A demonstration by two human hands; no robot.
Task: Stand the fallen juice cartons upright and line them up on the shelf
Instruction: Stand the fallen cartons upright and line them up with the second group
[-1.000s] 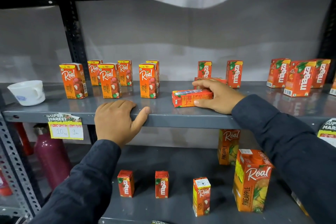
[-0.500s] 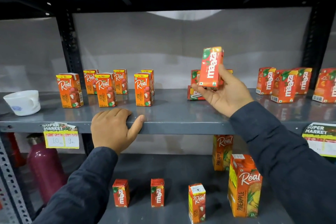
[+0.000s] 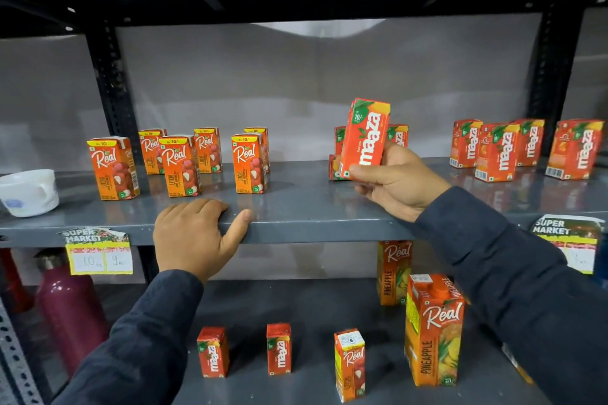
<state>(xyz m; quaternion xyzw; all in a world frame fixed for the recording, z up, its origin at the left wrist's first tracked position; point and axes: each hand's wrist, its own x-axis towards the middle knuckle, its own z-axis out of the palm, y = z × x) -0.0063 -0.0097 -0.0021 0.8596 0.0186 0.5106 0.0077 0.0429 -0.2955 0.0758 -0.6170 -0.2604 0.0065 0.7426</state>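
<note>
A person in dark long sleeves faces a grey metal shelf point(image 3: 302, 207), seen from their own head height. The right hand point(image 3: 393, 181) is closed around a small red Maaza carton point(image 3: 363, 138), gripping its lower end with thumb in front and fingers behind. The carton is upright, leaning slightly to the right, and held above the shelf surface, not touching it. Right behind it, partly hidden, two more Maaza cartons point(image 3: 397, 135) stand upright, and another carton point(image 3: 335, 168) sits low on the shelf at the held carton's left; most of it is hidden, so its position cannot be told.

The left hand point(image 3: 197, 233) holds nothing: it rests flat over the front edge of the shelf, fingers on top, thumb spread to the right.

Left of centre on the same shelf, six orange Real litchi cartons point(image 3: 179, 164) stand upright in a loose, uneven group. At the far right, four Maaza cartons point(image 3: 496, 151) stand upright, close together. A white cup point(image 3: 28, 192) sits at the far left end.

A "Super Market" price tag point(image 3: 97, 251) hangs from the shelf edge. On the lower shelf stand several small cartons point(image 3: 279, 348), two tall Real pineapple cartons point(image 3: 434, 329), and a maroon bottle point(image 3: 69, 309) at the left.
</note>
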